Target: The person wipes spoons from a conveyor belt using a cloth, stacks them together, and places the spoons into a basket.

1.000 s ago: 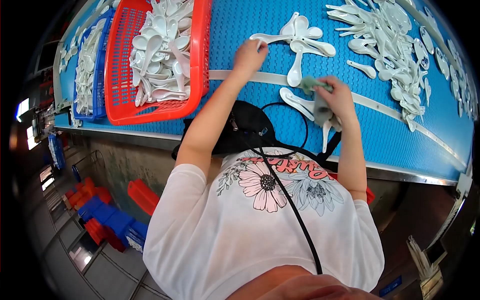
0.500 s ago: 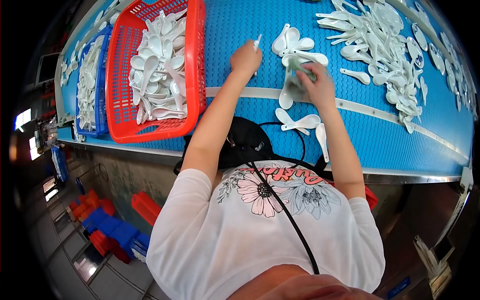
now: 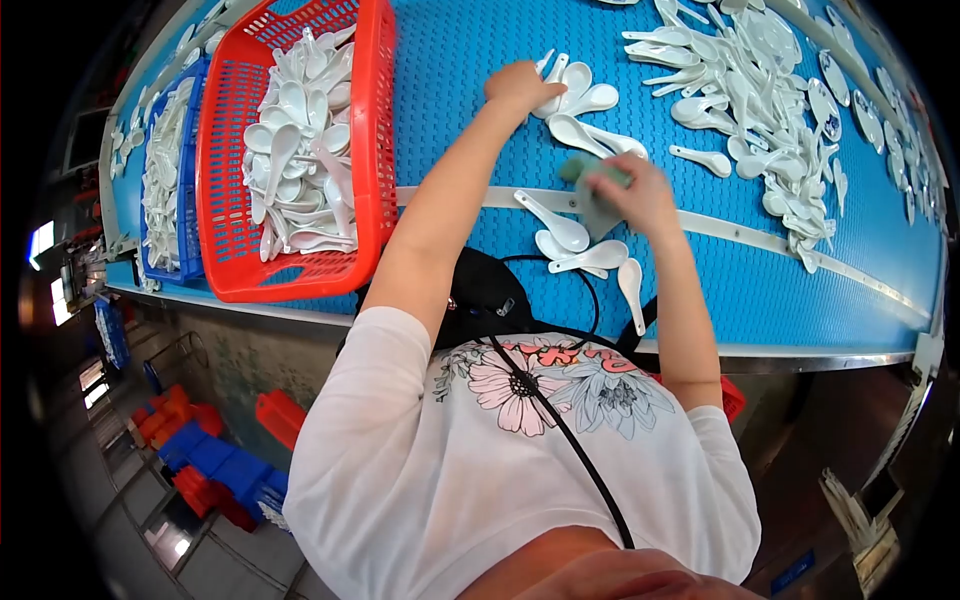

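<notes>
My left hand (image 3: 518, 88) is closed around a white ceramic spoon (image 3: 545, 61), mostly hidden by the fingers. Its fingertips reach the edge of a small group of white spoons (image 3: 577, 78) on the blue belt. My right hand (image 3: 640, 192) grips a grey-green cloth (image 3: 598, 200), blurred by motion. Just beyond that hand lie two more spoons (image 3: 578, 135). Nearer my body, a spoon (image 3: 567, 234) rests beside the cloth, and a crossed pair (image 3: 597, 256) and a single spoon (image 3: 631, 290) lie close by.
A red basket (image 3: 375, 150) full of spoons stands on my left, with a blue basket (image 3: 188, 200) of spoons beyond it. A large heap of spoons (image 3: 765, 130) covers the right of the blue belt (image 3: 450, 120). A white strip (image 3: 740, 228) crosses the belt. A black bag (image 3: 490, 290) sits at my waist.
My left hand has moved right and a little farther away, to the group of spoons. My right hand with the cloth has moved slightly nearer; a spoon now lies to the left of the cloth.
</notes>
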Available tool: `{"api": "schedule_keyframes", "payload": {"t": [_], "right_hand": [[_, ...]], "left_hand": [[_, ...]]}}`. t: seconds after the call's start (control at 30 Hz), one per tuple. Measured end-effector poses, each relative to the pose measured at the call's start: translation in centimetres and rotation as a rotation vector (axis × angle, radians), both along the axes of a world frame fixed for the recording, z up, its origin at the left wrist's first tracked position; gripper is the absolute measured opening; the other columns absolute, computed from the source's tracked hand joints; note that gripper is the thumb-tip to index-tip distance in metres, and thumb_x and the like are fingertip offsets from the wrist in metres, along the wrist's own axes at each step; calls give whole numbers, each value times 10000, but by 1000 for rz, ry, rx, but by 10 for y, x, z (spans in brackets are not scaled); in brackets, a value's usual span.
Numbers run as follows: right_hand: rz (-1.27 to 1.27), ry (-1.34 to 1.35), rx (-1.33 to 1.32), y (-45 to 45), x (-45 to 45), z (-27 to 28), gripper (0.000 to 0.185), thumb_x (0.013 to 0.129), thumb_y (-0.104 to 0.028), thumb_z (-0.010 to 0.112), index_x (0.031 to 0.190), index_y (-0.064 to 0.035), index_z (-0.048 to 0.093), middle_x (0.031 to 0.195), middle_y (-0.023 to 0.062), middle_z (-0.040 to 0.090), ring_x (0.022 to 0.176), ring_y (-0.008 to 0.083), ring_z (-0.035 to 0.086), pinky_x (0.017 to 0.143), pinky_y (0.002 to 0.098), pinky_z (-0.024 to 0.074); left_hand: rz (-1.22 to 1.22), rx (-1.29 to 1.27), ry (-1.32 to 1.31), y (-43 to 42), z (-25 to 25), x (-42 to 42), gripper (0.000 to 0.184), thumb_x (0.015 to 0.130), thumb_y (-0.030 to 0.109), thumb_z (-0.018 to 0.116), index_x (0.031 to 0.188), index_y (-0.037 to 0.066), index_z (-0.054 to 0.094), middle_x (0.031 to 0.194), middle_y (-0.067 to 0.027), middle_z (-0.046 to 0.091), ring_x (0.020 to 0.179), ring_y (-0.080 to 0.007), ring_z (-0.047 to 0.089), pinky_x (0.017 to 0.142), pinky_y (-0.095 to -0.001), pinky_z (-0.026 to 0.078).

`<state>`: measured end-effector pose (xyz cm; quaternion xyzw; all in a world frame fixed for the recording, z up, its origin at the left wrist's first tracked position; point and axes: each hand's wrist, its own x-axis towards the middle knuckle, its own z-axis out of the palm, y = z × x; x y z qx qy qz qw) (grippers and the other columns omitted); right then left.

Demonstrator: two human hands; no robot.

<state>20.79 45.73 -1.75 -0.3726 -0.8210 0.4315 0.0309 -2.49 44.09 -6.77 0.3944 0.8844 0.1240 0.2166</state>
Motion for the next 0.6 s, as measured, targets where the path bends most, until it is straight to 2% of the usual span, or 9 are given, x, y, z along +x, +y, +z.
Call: {"api": "schedule_keyframes", "payload": {"t": [0.03, 0.1, 0.2, 0.27, 0.4, 0.47, 0.53, 0.57, 0.6], "right_hand": [[-9, -3, -5, 7, 3, -6, 421, 655, -386, 691, 937, -79, 630, 940, 117, 598, 857, 281, 564, 738, 331, 455], [-33, 70, 524, 28, 2, -26, 410, 668, -314, 691, 1010, -109, 599, 1011, 87, 562, 926, 262, 533, 742, 334, 453], [90, 4, 713, 32, 1, -50, 432, 668, -254, 687, 1066, -141, 564, 1035, 67, 528, 968, 250, 504, 739, 334, 452], [120, -57, 622, 36, 1, -47, 452, 657, -242, 692, 1078, -148, 558, 1042, 67, 524, 959, 246, 510, 737, 336, 453], [133, -258, 477, 31, -1, -30, 470, 627, -240, 707, 1066, -142, 571, 1010, 76, 566, 871, 249, 556, 713, 344, 466], [147, -257, 366, 36, 10, -22, 464, 621, -266, 712, 1043, -122, 585, 964, 85, 592, 826, 256, 574, 700, 343, 470], [165, -264, 243, 35, 16, -11, 463, 615, -292, 717, 1020, -102, 598, 918, 95, 618, 781, 263, 592, 686, 342, 474], [169, -252, 104, 34, 17, -1, 465, 615, -325, 718, 998, -84, 606, 869, 107, 626, 757, 270, 599, 678, 339, 474], [168, -241, -36, 35, 18, 8, 474, 616, -358, 719, 975, -66, 615, 821, 119, 635, 733, 276, 606, 669, 337, 474]], "left_hand": [[10, -5, -60, -1, -1, -2, 444, 632, 487, 642, 796, 80, 579, 733, -74, 617, 619, -209, 599, 554, -333, 456], [31, -30, -183, -7, -1, -5, 440, 631, 472, 649, 811, 74, 594, 741, -80, 617, 613, -200, 594, 559, -332, 456], [95, 3, -385, -23, -17, -15, 433, 651, 405, 672, 882, 42, 622, 763, -98, 616, 622, -184, 582, 566, -319, 449], [320, 300, -736, -45, -17, -10, 396, 687, 351, 665, 891, 15, 620, 790, -101, 607, 654, -189, 575, 564, -304, 443], [504, 366, -996, -73, -7, -1, 381, 750, 317, 636, 981, 15, 607, 846, -79, 588, 721, -158, 565, 586, -274, 443], [456, 460, -1068, -84, -13, -2, 390, 779, 317, 609, 998, -2, 571, 895, -105, 598, 757, -180, 581, 617, -286, 458], [462, 554, -1418, -95, -9, 3, 343, 836, 281, 527, 1037, 4, 552, 936, -100, 595, 807, -185, 584, 668, -297, 475], [438, 594, -1464, -97, -12, 5, 335, 872, 282, 451, 1054, 17, 545, 965, -105, 594, 855, -195, 584, 715, -322, 483], [443, 592, -1468, -99, -13, 5, 335, 872, 282, 451, 1054, 17, 545, 965, -105, 594, 855, -195, 584, 715, -322, 483]]}}
